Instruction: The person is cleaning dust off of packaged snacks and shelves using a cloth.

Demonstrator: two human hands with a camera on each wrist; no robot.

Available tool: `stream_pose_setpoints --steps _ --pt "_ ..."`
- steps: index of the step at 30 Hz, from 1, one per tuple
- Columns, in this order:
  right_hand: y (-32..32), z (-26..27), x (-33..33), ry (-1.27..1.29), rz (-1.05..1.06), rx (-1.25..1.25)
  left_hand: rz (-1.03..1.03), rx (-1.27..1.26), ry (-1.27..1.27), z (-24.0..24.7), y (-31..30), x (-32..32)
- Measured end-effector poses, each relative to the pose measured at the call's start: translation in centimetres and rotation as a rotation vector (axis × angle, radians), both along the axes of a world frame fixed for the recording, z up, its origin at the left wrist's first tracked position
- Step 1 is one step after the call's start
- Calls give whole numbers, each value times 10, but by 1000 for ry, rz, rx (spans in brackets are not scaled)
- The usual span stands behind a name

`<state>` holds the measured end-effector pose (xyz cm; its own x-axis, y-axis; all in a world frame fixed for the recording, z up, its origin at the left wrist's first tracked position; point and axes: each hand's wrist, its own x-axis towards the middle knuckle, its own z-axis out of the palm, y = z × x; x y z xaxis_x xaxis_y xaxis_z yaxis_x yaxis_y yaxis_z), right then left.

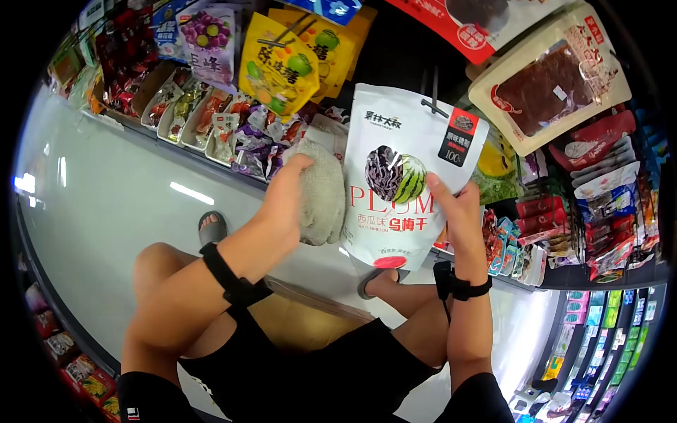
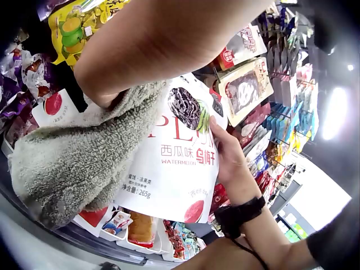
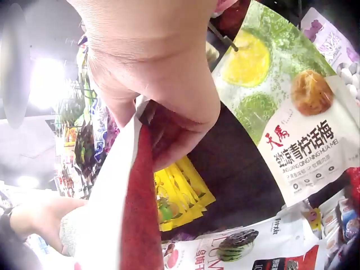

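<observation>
In the head view, a white pouch of dried plums (image 1: 384, 141) with a watermelon picture stands upright in front of me. My right hand (image 1: 462, 211) pinches its right side, thumb on the printed front. The right wrist view shows the fingers curled behind the pouch's edge, against its red back (image 3: 144, 208). A grey-green terry cloth (image 1: 322, 201) is gripped in my left hand (image 1: 282, 201), at the pouch's left side. Seen from the left wrist, the cloth (image 2: 90, 152) hangs in folds and overlaps the pouch's left part; the left fingers are mostly hidden there.
Yellow candy bags (image 1: 278, 67) and a purple grape bag (image 1: 208, 42) hang on hooks at the back left. Below them, white bins (image 1: 173, 127) hold small wrapped sweets. A brown meat-snack pack (image 1: 550, 77) hangs at the right. A cardboard box (image 1: 303, 321) sits between my legs.
</observation>
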<state>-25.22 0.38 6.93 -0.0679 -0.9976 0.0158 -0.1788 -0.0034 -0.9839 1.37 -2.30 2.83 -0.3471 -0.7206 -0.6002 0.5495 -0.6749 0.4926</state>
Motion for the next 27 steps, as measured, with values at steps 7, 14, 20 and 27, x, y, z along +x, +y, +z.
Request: stream_pose_setpoints --steps 7,14,20,27 --pt "4 1 8 84 77 11 122 -65 -155 25 -2 -3" --pt "28 -15 31 104 102 91 171 -334 -308 8 7 12" --pt "41 -28 56 137 235 127 261 -468 -416 -11 3 11" --pt "34 -48 73 461 267 -77 164 -969 -612 -11 25 -8"
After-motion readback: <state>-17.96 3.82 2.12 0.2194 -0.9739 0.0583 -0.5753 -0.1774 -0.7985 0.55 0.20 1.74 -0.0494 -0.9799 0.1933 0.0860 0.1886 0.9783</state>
